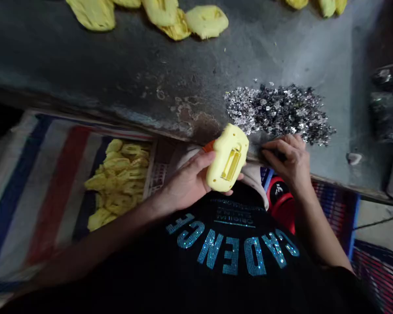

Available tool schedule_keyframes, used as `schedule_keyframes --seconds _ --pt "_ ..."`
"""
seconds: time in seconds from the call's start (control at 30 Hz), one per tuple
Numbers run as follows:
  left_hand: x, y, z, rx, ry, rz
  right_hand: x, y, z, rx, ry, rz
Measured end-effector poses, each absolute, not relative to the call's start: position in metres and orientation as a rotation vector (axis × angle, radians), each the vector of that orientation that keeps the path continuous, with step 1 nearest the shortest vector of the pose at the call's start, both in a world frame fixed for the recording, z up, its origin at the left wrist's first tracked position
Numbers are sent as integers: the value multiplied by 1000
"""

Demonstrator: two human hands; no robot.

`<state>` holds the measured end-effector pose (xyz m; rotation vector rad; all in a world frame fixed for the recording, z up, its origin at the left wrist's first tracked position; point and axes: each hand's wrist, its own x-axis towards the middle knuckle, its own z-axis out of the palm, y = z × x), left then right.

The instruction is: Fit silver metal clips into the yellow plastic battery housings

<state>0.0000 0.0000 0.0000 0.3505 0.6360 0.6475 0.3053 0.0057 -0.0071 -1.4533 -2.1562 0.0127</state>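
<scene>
My left hand is wrapped round a yellow plastic casing, held in front of my chest just off the bench edge. The casing's face with a rectangular battery compartment is turned up, and small holes sit near its corners. A bit of orange shows behind its left side. My right hand rests at the bench edge, below a pile of small shiny metal pieces. Its thumb and fingertips are drawn together; whatever they hold, if anything, is too small to make out.
More yellow casings lie along the far side of the grey bench. At lower left, a box holds many yellow parts beside a striped woven sheet. Bags of metal pieces lie at right. Something red is below the bench.
</scene>
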Motion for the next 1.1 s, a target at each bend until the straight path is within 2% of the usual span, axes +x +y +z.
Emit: schedule_keyframes --seconds 0.2,0.43,1.1 --pt "5 0 -3 353 500 599 283 -10 36 -1204 -2164 284" --pt "6 -4 -5 378 384 549 264 -4 67 -990 -2374 205" --pt "7 -7 -8 333 410 560 261 0 71 -962 -2603 -17"
